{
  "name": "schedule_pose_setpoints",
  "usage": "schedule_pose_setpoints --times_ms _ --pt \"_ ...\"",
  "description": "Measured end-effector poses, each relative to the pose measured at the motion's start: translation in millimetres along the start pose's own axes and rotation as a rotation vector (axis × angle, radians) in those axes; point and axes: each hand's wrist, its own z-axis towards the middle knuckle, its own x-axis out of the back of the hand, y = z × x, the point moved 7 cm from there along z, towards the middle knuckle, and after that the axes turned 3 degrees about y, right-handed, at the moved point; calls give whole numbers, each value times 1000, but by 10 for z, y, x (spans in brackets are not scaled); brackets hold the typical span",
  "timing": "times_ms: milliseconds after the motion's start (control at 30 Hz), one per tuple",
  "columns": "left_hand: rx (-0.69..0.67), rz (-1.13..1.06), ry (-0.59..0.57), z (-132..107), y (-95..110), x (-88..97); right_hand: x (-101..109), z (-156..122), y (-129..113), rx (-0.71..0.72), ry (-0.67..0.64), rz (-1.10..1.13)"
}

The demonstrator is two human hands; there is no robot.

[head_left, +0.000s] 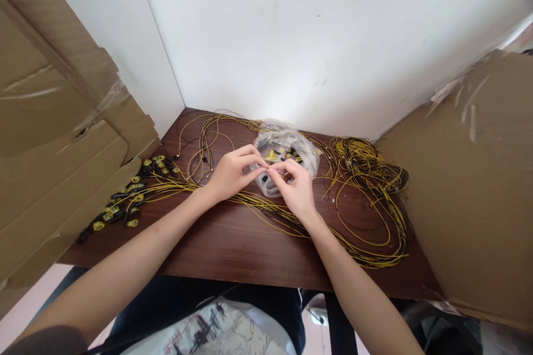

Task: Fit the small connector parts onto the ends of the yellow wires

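My left hand (239, 171) and my right hand (295, 182) meet fingertip to fingertip over a clear plastic bag (308, 154). Both are closed in a pinch on a thin wire, of which only a short piece shows at the fingertips; its end is hidden. Inside the opened bag lie small yellow and black connector parts (272, 155). Below my hands, a bundle of long yellow and black wires (266, 206) runs across the brown table (216, 244).
On the left, the wire ends carry several black and yellow connectors (135, 191). A tangled coil of wires (362, 163) lies at the right. Cardboard walls (62, 138) flank both sides, and a white panel (283, 39) rises behind the table.
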Motion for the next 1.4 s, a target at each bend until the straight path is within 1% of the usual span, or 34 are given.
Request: schedule_pose_setpoints --times_ms 167,500,833,1200,1400 --pt "37 45 -5 -5 -12 -15 10 1 33 -30 6 -18" --pt "116 -88 -13 6 -35 -44 18 -4 50 -32 25 -26" --pt "153 -123 -27 -2 -43 -65 28 3 45 -30 40 -48" --pt "256 -182 7 -11 -84 -72 41 -3 56 -46 61 -57" --pt "315 -238 2 -11 -99 -88 53 -3 58 -53 77 -47"
